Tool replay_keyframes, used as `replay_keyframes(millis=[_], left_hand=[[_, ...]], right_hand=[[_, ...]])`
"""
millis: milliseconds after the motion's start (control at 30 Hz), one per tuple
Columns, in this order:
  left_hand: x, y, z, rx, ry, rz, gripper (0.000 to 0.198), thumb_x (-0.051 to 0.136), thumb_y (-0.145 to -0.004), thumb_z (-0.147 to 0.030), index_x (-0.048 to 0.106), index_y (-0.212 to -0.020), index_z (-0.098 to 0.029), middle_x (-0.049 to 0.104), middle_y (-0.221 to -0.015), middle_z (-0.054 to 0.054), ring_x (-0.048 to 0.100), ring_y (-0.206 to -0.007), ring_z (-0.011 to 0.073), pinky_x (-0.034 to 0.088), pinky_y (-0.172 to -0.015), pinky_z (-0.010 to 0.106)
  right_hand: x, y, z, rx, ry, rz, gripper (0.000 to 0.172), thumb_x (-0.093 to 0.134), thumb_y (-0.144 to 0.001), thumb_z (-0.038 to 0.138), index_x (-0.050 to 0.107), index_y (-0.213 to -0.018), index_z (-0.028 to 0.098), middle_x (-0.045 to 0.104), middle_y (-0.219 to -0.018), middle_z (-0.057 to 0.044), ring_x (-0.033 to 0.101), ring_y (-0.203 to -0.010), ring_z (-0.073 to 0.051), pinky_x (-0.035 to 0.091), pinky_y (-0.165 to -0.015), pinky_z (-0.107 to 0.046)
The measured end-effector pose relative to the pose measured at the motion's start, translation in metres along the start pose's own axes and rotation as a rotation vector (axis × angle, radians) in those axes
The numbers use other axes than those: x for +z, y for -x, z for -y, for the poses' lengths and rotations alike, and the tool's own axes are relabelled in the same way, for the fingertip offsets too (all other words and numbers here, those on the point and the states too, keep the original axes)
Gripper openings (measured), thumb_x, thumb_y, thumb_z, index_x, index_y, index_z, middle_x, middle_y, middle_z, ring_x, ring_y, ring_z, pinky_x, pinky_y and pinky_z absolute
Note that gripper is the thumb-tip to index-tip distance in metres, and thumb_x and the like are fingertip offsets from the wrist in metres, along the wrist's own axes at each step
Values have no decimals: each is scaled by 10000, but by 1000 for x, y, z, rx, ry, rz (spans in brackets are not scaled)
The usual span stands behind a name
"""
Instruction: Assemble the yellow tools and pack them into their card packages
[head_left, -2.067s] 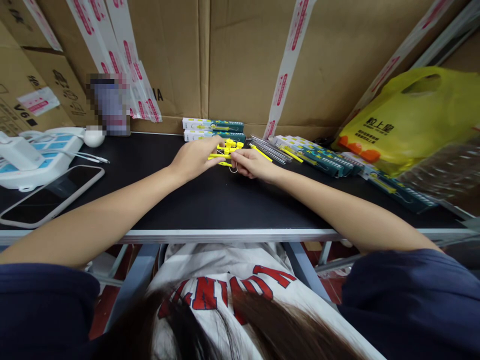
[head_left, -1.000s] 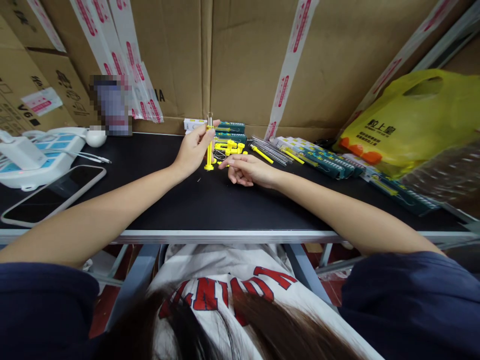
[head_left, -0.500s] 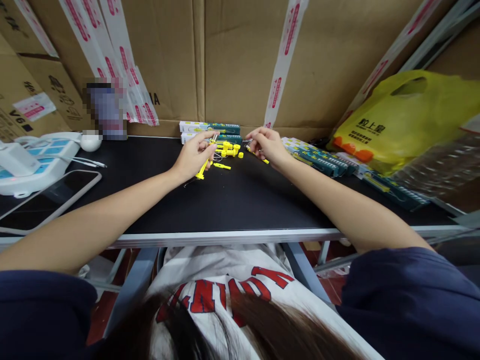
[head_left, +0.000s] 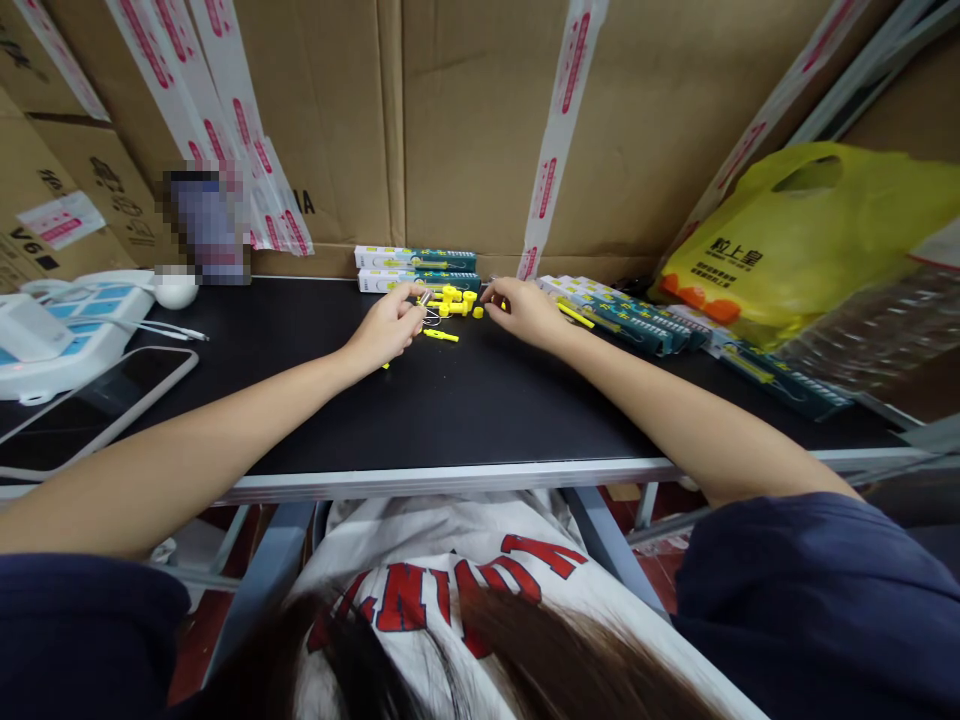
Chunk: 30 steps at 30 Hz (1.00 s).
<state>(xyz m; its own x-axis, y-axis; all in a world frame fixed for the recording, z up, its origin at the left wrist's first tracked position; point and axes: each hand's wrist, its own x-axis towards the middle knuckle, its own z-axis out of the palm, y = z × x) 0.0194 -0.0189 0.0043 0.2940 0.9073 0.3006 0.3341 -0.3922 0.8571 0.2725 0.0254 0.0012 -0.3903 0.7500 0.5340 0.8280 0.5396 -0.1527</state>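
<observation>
My left hand (head_left: 390, 325) is closed around a slim yellow tool with a metal end (head_left: 425, 298) showing above the thumb; the palm hides most of it. My right hand (head_left: 523, 308) is curled, palm down. From behind it juts a thin yellow stick-like piece (head_left: 576, 315), apparently held, with its middle covered by the hand. Between the hands lies a small heap of yellow plastic parts (head_left: 454, 302), with thin wire loops (head_left: 433, 318) by my left fingertips. A loose flat yellow piece (head_left: 442, 336) rests in front of the heap.
Two narrow printed boxes (head_left: 416, 281) sit behind the heap, and several more boxes (head_left: 637, 325) lie at right. Beyond them are a yellow bag (head_left: 787, 230) and a clear bottle (head_left: 862, 320). At left are a phone (head_left: 97, 405) and a power strip (head_left: 82, 350). Cardboard (head_left: 465, 130) walls the back.
My left hand has turned, so the yellow tool's shaft is now mostly hidden. My right hand has lowered and moved slightly left, and its yellow piece now sticks out on the hand's right side.
</observation>
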Motion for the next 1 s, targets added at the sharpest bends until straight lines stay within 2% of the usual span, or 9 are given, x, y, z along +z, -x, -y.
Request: replay_keyframes(millis=[233,333,500,633,700,800,867,1000], left_hand=[[-12,-7,8,227,-165,-221,200,459,-980,-343,604,-1073,-242,456,-589,-44,434,-514,109,419,-537,251],[-16,-9,10,266,-195,-258,213,451,-989,-347,617,-1072,-242,465,-589,-34,480,-549,131,439,-587,274],[-15,-6,7,276,-260,-212,233,435,-984,-315,616,-1098,-222,535,-633,-24,537,-617,147,450,-668,289],[-9,-1,2,255,-295,-68,220,434,-974,-283,617,-1050,-190,581,-662,-20,544,-632,140,424,-668,273],[-6,2,0,263,-308,7,220,424,-976,-293,611,-1000,-180,612,-697,-10,545,-643,135,411,-668,266],[-3,5,-3,272,-333,45,225,420,-971,-305,602,-935,-180,630,-730,-3,544,-658,133,401,-675,263],[-1,6,-4,267,-340,45,229,423,-964,-316,605,-924,-182,613,-712,-9,539,-654,137,397,-664,264],[-1,8,-5,277,-351,28,238,434,-954,-344,603,-921,-181,588,-699,-10,523,-658,144,387,-650,265]], right_hand=[[1,1,4,-67,72,47,148,536,-891,196,650,-985,181,647,-937,-98,580,-869,-236,437,-756,-347],[2,3,8,-139,64,82,159,536,-910,219,661,-999,178,650,-977,-111,581,-936,-255,452,-815,-368],[3,7,24,-252,0,122,230,508,-972,314,677,-1048,178,657,-1057,-125,585,-1006,-266,456,-888,-387],[10,8,42,-294,-17,157,264,553,-970,351,683,-1108,166,654,-1077,-134,585,-1039,-271,455,-906,-383],[14,7,48,-295,-9,188,219,576,-957,311,686,-1069,158,652,-1075,-139,586,-1046,-273,457,-897,-376],[16,6,51,-259,-25,206,112,596,-927,240,661,-890,157,652,-1000,-129,595,-989,-262,458,-854,-361],[16,6,49,-220,-82,182,99,608,-896,208,605,-803,172,648,-927,-105,593,-916,-242,453,-817,-352],[13,10,48,-45,-410,89,120,554,-879,175,463,-814,220,624,-776,-27,561,-704,-162,455,-682,-300]])
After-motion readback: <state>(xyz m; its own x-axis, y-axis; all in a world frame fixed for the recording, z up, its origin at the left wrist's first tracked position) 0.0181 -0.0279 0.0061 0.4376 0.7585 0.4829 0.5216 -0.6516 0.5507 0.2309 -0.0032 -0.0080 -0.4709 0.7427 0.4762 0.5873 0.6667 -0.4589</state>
